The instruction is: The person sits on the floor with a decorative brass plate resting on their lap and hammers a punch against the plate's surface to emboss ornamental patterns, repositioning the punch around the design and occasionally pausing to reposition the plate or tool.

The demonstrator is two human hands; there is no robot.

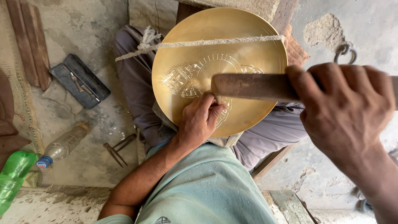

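Observation:
A round brass plate (248, 37) with an engraved pattern rests on my lap, held down by a rope (207, 42) stretched across its upper part. My left hand (199, 120) sits on the plate's lower middle, fingers pinched around a small tool that is mostly hidden, its tip on the engraving. My right hand (344, 112) is raised close to the camera and grips a wooden mallet handle (253, 86), whose end hovers just above my left hand.
On the dusty floor to the left lie a dark metal tray (78, 81) with small tools, metal dividers (118, 148), a clear plastic bottle (62, 145) and a green bottle (12, 176). Wooden planks (29, 41) lie at far left. A metal ring (345, 52) sits at upper right.

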